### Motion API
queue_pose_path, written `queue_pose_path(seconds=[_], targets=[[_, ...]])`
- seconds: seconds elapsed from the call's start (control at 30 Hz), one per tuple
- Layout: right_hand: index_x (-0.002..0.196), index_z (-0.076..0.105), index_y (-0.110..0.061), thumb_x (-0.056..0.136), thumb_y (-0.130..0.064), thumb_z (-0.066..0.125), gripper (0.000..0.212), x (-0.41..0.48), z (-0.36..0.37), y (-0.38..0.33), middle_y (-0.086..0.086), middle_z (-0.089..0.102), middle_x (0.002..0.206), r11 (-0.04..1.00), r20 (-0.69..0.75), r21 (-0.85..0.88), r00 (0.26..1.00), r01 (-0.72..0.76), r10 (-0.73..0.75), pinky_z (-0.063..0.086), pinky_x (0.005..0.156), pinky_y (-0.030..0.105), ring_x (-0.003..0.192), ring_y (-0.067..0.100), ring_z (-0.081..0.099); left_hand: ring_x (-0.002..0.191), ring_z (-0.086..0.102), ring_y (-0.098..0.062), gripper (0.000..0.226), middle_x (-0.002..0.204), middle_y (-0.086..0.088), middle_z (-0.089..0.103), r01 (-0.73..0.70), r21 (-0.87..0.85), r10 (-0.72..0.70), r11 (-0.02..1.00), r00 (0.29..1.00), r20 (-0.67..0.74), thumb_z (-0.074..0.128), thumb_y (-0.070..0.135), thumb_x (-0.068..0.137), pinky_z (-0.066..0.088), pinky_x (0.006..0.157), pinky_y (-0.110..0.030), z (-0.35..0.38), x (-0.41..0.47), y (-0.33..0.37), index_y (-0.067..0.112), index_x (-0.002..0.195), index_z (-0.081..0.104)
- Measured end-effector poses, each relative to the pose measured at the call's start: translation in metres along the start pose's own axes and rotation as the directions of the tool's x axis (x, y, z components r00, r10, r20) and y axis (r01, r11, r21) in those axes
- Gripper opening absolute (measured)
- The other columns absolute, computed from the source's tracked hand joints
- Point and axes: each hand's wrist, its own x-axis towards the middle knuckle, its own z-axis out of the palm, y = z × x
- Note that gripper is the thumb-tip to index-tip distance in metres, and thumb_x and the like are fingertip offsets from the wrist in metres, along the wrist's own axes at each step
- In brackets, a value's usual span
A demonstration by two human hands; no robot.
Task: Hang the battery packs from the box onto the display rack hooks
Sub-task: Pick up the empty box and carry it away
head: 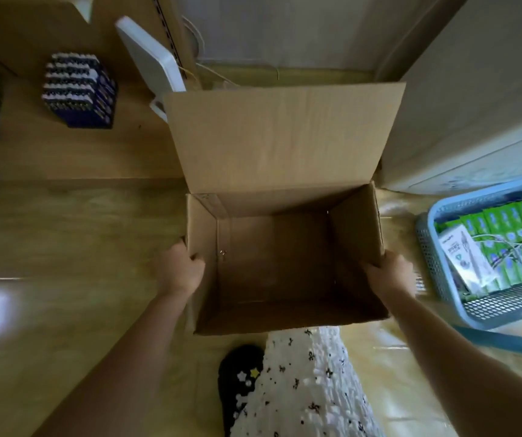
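Note:
An open brown cardboard box stands on the floor below me, its far flap raised. Its inside shows only bare cardboard. My left hand grips the box's left wall, fingers curled over the rim. My right hand grips the right wall the same way. A stack of dark blue battery packs hangs or sits at the upper left against the wooden display rack; I cannot tell which.
A blue plastic basket with green packets and a white carton sits on the floor at the right. A white panel leans behind the box. A pale cabinet stands at the right. My patterned skirt and black shoe are at the bottom.

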Motion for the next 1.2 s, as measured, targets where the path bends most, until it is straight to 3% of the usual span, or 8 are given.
queue_pose_path(seconds=[0.13, 0.27, 0.37, 0.5, 0.6, 0.8, 1.0, 1.2], targets=[[0.106, 0.062, 0.001, 0.087, -0.015, 0.058, 0.026, -0.054, -0.053, -0.018, 0.021, 0.061, 0.090, 0.998, 0.040, -0.039, 0.998, 0.047, -0.046, 0.043, 0.072, 0.034, 0.090, 0.037, 0.060, 0.101, 0.060, -0.038, 0.024, 0.108, -0.022, 0.063, 0.050, 0.008, -0.050, 0.999, 0.998, 0.039, 0.052, 0.008, 0.090, 0.046, 0.075, -0.036, -0.057, -0.052, 0.001, -0.003, 0.111, 0.055], [0.106, 0.061, -0.002, 0.088, -0.017, 0.057, 0.024, -0.113, -0.113, -0.043, 0.015, 0.059, 0.086, 0.981, 0.105, -0.078, 0.980, 0.176, -0.167, 0.039, 0.070, 0.030, 0.076, 0.026, 0.051, 0.098, 0.061, -0.037, 0.022, 0.105, -0.022, 0.065, 0.074, 0.041, -0.074, 0.996, 0.997, -0.004, 0.053, 0.013, 0.089, 0.049, 0.081, -0.038, -0.133, -0.118, -0.002, -0.001, 0.105, 0.058], [0.106, 0.062, -0.005, 0.088, -0.021, 0.055, 0.025, -0.152, -0.151, -0.065, 0.017, 0.066, 0.092, 0.951, 0.131, -0.128, 0.955, 0.281, -0.264, 0.047, 0.075, 0.035, 0.085, 0.034, 0.061, 0.096, 0.062, -0.036, 0.023, 0.104, -0.020, 0.065, 0.127, 0.028, -0.125, 0.991, 0.990, -0.071, 0.052, 0.013, 0.090, 0.048, 0.077, -0.036, -0.183, -0.168, -0.003, -0.001, 0.107, 0.057], [0.107, 0.061, -0.001, 0.091, -0.021, 0.052, 0.027, -0.202, -0.193, -0.101, 0.022, 0.066, 0.099, 0.883, 0.157, -0.175, 0.898, 0.435, -0.412, 0.036, 0.069, 0.028, 0.088, 0.035, 0.061, 0.093, 0.063, -0.036, 0.027, 0.103, -0.019, 0.066, 0.184, -0.019, -0.185, 0.983, 0.976, -0.112, 0.050, 0.017, 0.090, 0.051, 0.079, -0.039, -0.238, -0.227, -0.019, 0.001, 0.110, 0.056], [0.110, 0.060, -0.001, 0.093, -0.024, 0.051, 0.030, -0.239, -0.208, -0.128, 0.020, 0.065, 0.100, 0.800, 0.197, -0.234, 0.832, 0.553, -0.518, 0.035, 0.068, 0.027, 0.084, 0.032, 0.057, 0.093, 0.062, -0.036, 0.026, 0.102, -0.018, 0.065, 0.242, -0.109, -0.259, 0.964, 0.947, -0.189, 0.049, 0.017, 0.090, 0.050, 0.076, -0.037, -0.268, -0.268, -0.043, 0.001, 0.110, 0.055], [0.107, 0.060, -0.003, 0.093, -0.027, 0.050, 0.030, -0.309, -0.189, -0.187, 0.011, 0.060, 0.086, 0.640, 0.289, -0.247, 0.686, 0.728, -0.668, 0.054, 0.072, 0.038, 0.078, 0.028, 0.060, 0.099, 0.059, -0.038, 0.028, 0.106, -0.021, 0.063, 0.349, -0.280, -0.427, 0.894, 0.854, -0.297, 0.050, 0.017, 0.089, 0.047, 0.078, -0.038, -0.305, -0.329, -0.120, 0.000, 0.111, 0.053], [0.108, 0.060, -0.005, 0.092, -0.030, 0.049, 0.031, -0.402, -0.123, -0.243, 0.017, 0.065, 0.096, 0.387, 0.384, -0.291, 0.477, 0.875, -0.791, 0.048, 0.072, 0.036, 0.085, 0.032, 0.060, 0.096, 0.059, -0.034, 0.031, 0.106, -0.017, 0.063, 0.463, -0.447, -0.623, 0.766, 0.706, -0.336, 0.051, 0.021, 0.089, 0.045, 0.076, -0.037, -0.311, -0.387, -0.227, 0.005, 0.116, 0.052], [0.100, 0.060, -0.005, 0.092, -0.031, 0.049, 0.029, -0.513, -0.038, -0.270, 0.010, 0.060, 0.078, 0.139, 0.512, -0.275, 0.267, 0.951, -0.816, 0.054, 0.075, 0.043, 0.077, 0.029, 0.062, 0.100, 0.058, -0.040, 0.035, 0.108, -0.023, 0.062, 0.560, -0.571, -0.783, 0.601, 0.555, -0.279, 0.053, 0.020, 0.087, 0.047, 0.081, -0.042, -0.301, -0.445, -0.342, 0.001, 0.115, 0.051]])
